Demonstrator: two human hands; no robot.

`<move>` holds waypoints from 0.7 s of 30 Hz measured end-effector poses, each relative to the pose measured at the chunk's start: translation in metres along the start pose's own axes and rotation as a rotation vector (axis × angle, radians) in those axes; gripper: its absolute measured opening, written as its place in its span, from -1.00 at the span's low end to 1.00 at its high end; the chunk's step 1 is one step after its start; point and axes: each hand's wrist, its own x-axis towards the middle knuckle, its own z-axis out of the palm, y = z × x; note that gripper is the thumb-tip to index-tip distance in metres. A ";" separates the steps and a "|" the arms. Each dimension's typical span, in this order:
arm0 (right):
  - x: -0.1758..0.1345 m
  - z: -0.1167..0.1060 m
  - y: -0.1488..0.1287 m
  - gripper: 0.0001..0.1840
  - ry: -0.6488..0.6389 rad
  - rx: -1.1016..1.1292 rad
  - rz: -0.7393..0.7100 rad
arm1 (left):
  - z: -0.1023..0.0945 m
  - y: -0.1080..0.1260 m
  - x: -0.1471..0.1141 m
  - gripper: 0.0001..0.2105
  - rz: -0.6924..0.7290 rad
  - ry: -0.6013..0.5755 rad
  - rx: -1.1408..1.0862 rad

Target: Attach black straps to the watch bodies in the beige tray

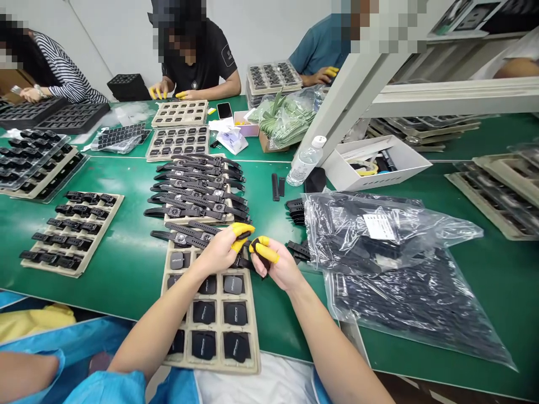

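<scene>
My left hand (223,248), with yellow covers on its fingertips, pinches a small black watch part (243,235) whose exact kind is hidden by the fingers. Close beside it, my right hand (275,261), also in yellow finger covers, is closed around a black watch strap (261,259), partly hidden. Both hands are over the right edge of a beige tray (255,336) with square pockets holding dark watch heads (203,312). Across the tray's far end lie watches with straps (181,238). Behind it, more strapped watches (191,193) are stacked in overlapping rows.
Plastic bags of black straps (404,303) cover the right side. Loose straps (297,210), a water bottle (306,161) and a white box (379,165) stand nearby. Another watch tray (73,233) lies left. Co-workers sit across the green table (122,252); a white post (349,84) rises right.
</scene>
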 end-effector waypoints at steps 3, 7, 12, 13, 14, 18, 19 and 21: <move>-0.001 0.001 0.003 -0.57 -0.061 -0.048 0.003 | 0.003 -0.003 -0.001 -0.57 0.097 -0.075 0.037; -0.001 0.003 0.005 -0.57 -0.009 -0.019 0.008 | 0.006 -0.005 -0.003 -0.51 0.092 -0.083 0.058; 0.001 0.006 0.004 -0.57 0.019 0.042 -0.001 | 0.008 -0.002 -0.003 -0.60 0.054 -0.030 0.036; 0.001 0.006 0.004 -0.57 0.035 0.058 -0.006 | 0.008 -0.001 -0.003 -0.63 0.039 -0.011 0.021; 0.002 0.006 0.003 -0.57 0.055 0.073 -0.013 | 0.008 0.000 -0.003 -0.65 0.021 0.011 0.006; 0.001 0.006 -0.002 -0.59 0.089 0.089 -0.040 | 0.007 -0.001 -0.003 -0.66 0.006 0.074 0.007; 0.000 0.006 -0.003 -0.58 0.076 0.097 -0.040 | 0.006 -0.002 -0.003 -0.66 0.023 0.068 0.028; -0.001 0.007 -0.003 -0.54 0.042 0.124 -0.028 | 0.007 -0.004 -0.003 -0.64 0.062 0.039 0.074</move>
